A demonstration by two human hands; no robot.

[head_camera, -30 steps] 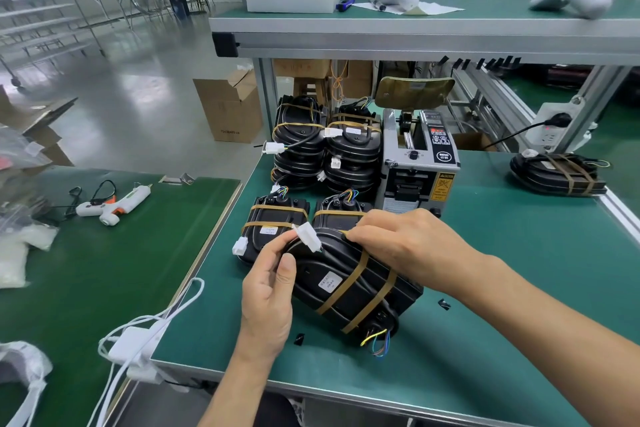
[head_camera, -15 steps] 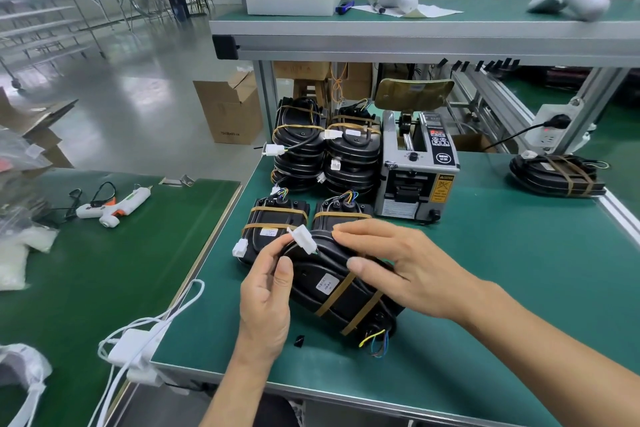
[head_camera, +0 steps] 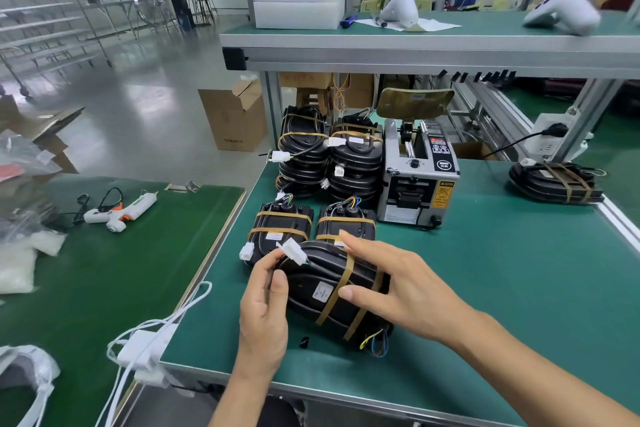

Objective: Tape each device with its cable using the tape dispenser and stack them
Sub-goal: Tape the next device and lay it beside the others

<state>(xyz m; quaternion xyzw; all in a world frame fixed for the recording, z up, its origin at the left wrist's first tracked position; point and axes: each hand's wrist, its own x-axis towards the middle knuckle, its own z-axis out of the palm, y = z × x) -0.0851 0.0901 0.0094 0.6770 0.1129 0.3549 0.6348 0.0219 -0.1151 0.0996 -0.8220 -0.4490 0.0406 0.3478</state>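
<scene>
Both hands were on the taped black device (head_camera: 325, 288), which lay tilted on the green bench mat (head_camera: 485, 288) near the front edge, at about 6 o'clock from the tape dispenser (head_camera: 417, 180). The left hand (head_camera: 265, 305) pinched the cable just behind its white connector (head_camera: 294, 250) at the device's 10 o'clock corner, thumb alongside the casing. The right hand (head_camera: 398, 282) was spread, straight fingers laid over the two brown tape bands (head_camera: 341, 291), thumb touching the nearer one. Loose coloured wires (head_camera: 375, 343) stuck out at the device's 5 o'clock end. Two taped devices (head_camera: 280, 232) lay flat just beyond, and at 12 o'clock stood two stacks of taped devices (head_camera: 329, 156), left of the dispenser. Another taped bundle (head_camera: 554, 182) sat at 3 o'clock.
</scene>
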